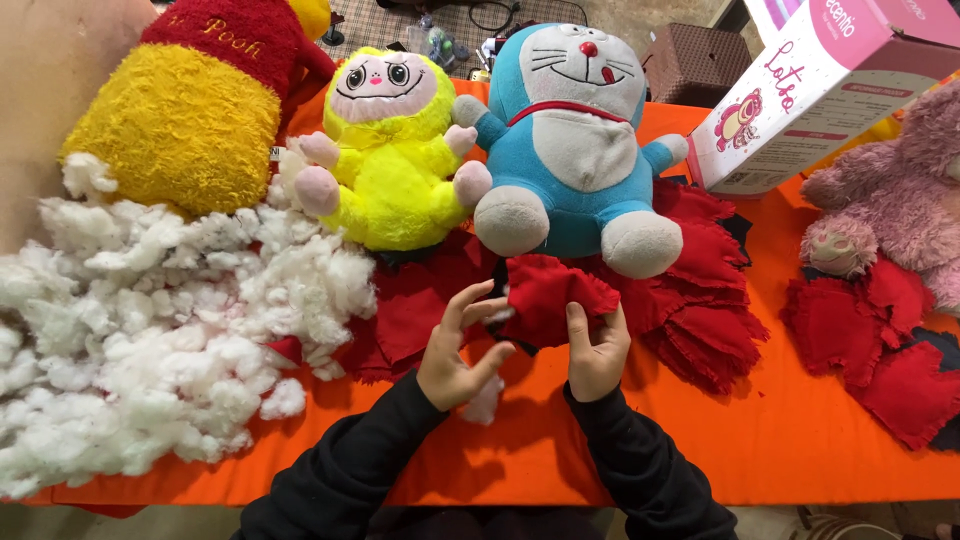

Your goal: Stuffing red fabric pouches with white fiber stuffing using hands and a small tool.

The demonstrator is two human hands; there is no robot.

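My right hand (597, 352) grips a small red fabric pouch (553, 297) by its lower right edge, holding it just above the orange table (780, 440). My left hand (458, 350) touches the pouch's left opening with spread fingers, a tuft of white stuffing (487, 402) lying under its palm. Both arms wear black sleeves. A big heap of white stuffing (150, 340) lies to the left of my hands.
A yellow plush doll (392, 150) and a blue-and-white cat plush (575, 140) sit behind the pouch. A yellow-and-red bear plush (190, 100) lies far left, a pink plush (900, 200) far right. Red fabric pieces (700, 300) are scattered around; a pink-and-white box (800, 90) stands behind.
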